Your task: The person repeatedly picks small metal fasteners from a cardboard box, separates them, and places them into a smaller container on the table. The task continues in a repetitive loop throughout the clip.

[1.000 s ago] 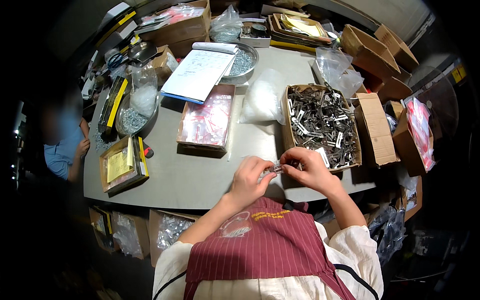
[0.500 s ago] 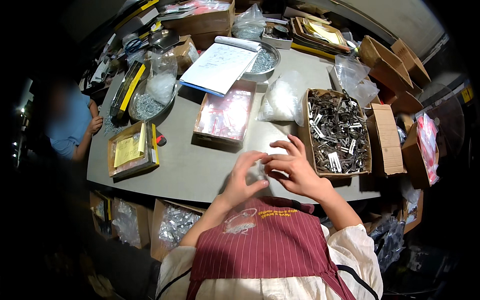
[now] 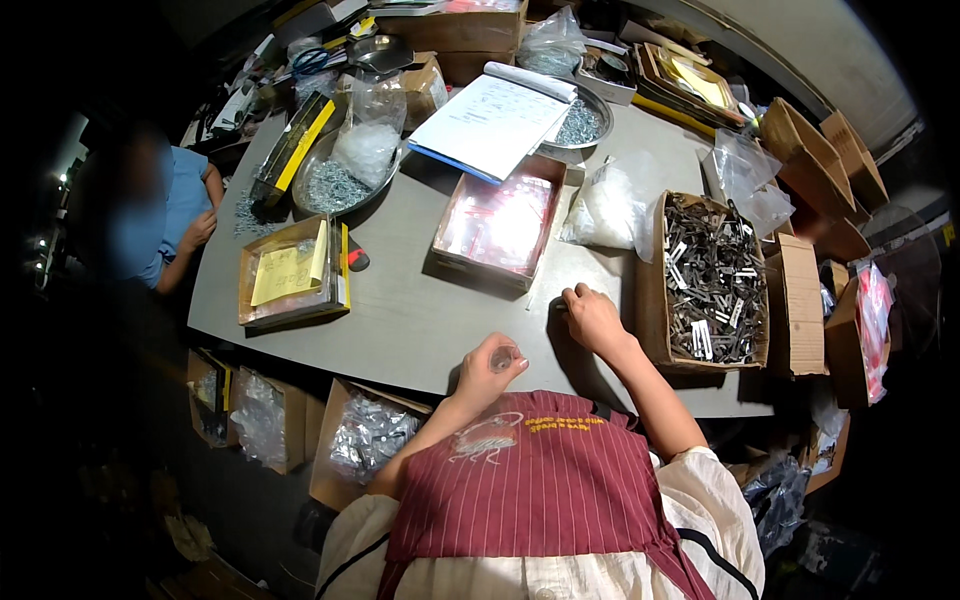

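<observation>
Far left of the frame there's a co-worker (image 3: pixel 170 225) in a light blue top, one hand near the table edge. Moving right, you've got an open box (image 3: pixel 340 298) with a yellow note (image 3: pixel 288 277) on it at centre-left, a red and black tool (image 3: pixel 357 260) just beside it, and above those a round metal pan (image 3: pixel 377 198) of small silvery hardware with a clear bag (image 3: pixel 368 150) sitting in it.

Your left hand (image 3: pixel 484 372) is lower centre, thumb and fingers curled in and pinching a small clear plastic piece (image 3: pixel 503 358), right over the near edge of the grey table (image 3: pixel 390 325). Above it, a shallow carton (image 3: pixel 482 270) of clear and red pieces, partly under a notepad (image 3: pixel 487 118). Then a plastic bag (image 3: pixel 605 205) of whitish bits.

Your right hand (image 3: pixel 595 320) is just right of centre, fingers bent and close together, tips down at the tabletop; can't tell if they're pinching anything. Beside it, centre-right, a carton (image 3: pixel 652 290) packed with metal clips (image 3: pixel 710 275), dark and silvery.
</observation>
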{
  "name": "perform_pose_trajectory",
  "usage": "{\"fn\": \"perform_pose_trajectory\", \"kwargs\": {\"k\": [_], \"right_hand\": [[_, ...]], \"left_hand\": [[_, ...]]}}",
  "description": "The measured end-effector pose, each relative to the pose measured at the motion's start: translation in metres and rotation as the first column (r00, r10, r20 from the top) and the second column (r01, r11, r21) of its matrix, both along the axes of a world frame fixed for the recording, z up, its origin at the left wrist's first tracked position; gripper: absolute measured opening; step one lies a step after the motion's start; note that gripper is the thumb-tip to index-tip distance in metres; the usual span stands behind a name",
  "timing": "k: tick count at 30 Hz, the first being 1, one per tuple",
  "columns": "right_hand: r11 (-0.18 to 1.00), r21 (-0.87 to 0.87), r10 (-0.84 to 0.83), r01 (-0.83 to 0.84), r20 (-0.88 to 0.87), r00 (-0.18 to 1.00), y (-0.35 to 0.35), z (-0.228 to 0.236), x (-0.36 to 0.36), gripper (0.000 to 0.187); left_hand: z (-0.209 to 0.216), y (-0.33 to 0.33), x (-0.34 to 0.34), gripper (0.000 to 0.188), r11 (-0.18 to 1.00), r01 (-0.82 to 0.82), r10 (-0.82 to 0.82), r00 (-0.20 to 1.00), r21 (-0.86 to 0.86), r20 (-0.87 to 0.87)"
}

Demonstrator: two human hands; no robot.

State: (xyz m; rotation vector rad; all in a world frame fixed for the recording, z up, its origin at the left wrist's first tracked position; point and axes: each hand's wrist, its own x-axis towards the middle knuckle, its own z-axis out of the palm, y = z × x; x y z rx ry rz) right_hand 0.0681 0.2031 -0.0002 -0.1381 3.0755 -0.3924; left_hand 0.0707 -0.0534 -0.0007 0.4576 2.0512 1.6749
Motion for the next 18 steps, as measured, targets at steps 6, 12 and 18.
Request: {"fn": "perform_pose_trajectory", "kwargs": {"k": [6,12,18], "right_hand": [[0.958,0.078,0.287,-0.277,-0.229,0.930,-0.013,0.006,-0.011,0.017],[0.924,0.246,0.339,-0.293,-0.169,0.926,-0.021,-0.016,-0.025,0.014],[0.947,-0.257,0.174,-0.193,-0.093,0.980,-0.027,0.041,-0.012,0.021]], "left_hand": [[0.001,0.004,-0.015,0.020,0.999,-0.023,0.026,0.998,0.047,-0.053],[0.014,0.013,-0.030,0.023,0.999,0.034,-0.034,0.999,0.032,0.017],[0.015,0.012,-0.043,0.027,0.997,0.067,-0.067,0.998,-0.044,0.017]]}}
